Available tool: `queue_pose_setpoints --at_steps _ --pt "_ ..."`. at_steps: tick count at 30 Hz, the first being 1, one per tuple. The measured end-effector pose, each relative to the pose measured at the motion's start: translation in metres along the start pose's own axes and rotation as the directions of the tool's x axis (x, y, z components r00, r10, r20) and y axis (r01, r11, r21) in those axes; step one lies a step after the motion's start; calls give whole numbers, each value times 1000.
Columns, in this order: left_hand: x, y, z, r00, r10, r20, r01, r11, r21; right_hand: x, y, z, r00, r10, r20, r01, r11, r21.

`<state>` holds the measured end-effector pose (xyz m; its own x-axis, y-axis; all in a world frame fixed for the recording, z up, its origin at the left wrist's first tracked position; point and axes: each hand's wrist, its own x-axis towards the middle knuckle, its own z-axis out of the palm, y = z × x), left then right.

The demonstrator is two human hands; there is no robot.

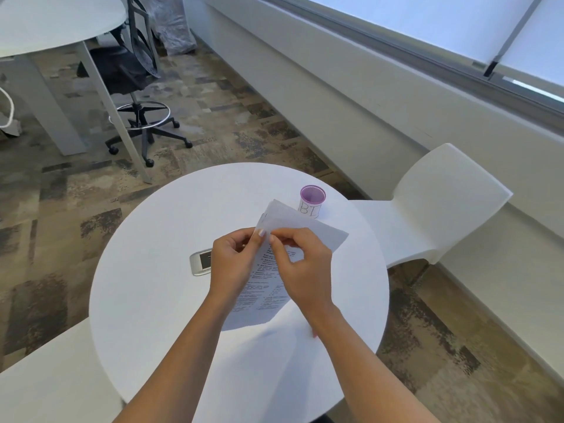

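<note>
Left hand [231, 263] fingers curled, pinching; right hand [302, 270] pinching beside it; forearms converging

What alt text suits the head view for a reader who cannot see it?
The left hand and right hand pinch printed paper above a round white table. A purple cup with a handwritten label stands beyond the paper, a white chair to the right.

The label [309, 208] on the purple cup [313, 194] reads "BI"; print on the paper [265, 300] is illegible
</note>
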<state>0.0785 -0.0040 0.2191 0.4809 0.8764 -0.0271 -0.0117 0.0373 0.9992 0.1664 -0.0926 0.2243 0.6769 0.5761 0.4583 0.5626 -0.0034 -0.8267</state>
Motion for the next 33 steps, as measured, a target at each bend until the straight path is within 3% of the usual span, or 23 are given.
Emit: queue_pose_setpoints --at_steps 4,20,27,33 --pt "0 8 -1 999 32 24 -32 999 8 5 -6 2 995 -94 26 97 985 -145" --pt "10 21 -3 992 112 55 -120 979 164 19 -26 3 969 -245 35 231 841 -489" --pt "11 23 0 992 97 80 -109 980 166 22 -28 3 964 -248 92 255 773 -581" --pt "11 25 3 992 88 95 -104 980 172 26 -19 0 964 -235 128 266 784 -561"
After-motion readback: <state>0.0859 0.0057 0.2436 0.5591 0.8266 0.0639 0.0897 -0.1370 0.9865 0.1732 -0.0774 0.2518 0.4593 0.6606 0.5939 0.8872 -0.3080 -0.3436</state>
